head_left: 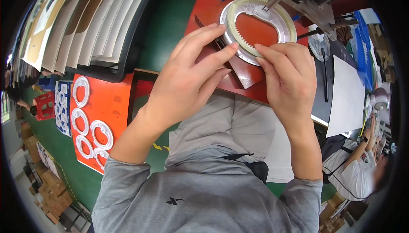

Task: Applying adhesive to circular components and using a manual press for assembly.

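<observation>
A cream ring with inner teeth [232, 22] lies over a silver metal ring [247, 57] on the red work surface in front of me. The cream ring sits slightly off-centre, toward the left. My left hand [187, 60] is at the near left side, fingers spread, with fingertips at the rings' edge. At the near edge, my right hand [292, 73] pinches the cream ring between thumb and fingers; the exact contact is partly hidden by the fingertips.
A clear and metal fixture [306, 9] overhangs the rings. Several silver rings [81, 91] lie on an orange board at left, below a black bin [123, 69] of cardboard dividers. A white sheet [347, 98] rests at right; another person [353, 164] works beyond.
</observation>
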The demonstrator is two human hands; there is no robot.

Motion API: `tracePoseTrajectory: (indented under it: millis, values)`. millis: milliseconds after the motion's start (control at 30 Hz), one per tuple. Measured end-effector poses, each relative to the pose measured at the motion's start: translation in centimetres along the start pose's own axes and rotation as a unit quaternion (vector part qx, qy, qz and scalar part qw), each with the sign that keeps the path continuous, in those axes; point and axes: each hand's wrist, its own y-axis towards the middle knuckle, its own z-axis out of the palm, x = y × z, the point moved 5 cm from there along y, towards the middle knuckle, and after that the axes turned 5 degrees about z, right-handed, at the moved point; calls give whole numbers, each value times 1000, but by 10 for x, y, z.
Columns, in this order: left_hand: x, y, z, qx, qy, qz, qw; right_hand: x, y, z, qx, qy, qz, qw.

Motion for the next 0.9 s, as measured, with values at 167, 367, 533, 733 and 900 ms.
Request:
tracePoseTrajectory:
  millis: [167,367,533,733,900]
  values:
    - [4,6,1,-42,-24,-20,999,7,-2,3,-6,1,24,1000]
    - [15,22,2,-120,-26,-96,988,10,0,4,-2,-2,29,1000]
    - [25,41,14,-160,77,-16,984,10,0,4,2,-6,25,1000]
    - [25,40,20,-224,-103,-100,964,8,2,3,13,-16,-2,1000]
    - [20,47,9,-169,-139,-179,959,9,0,3,57,-64,-24,996]
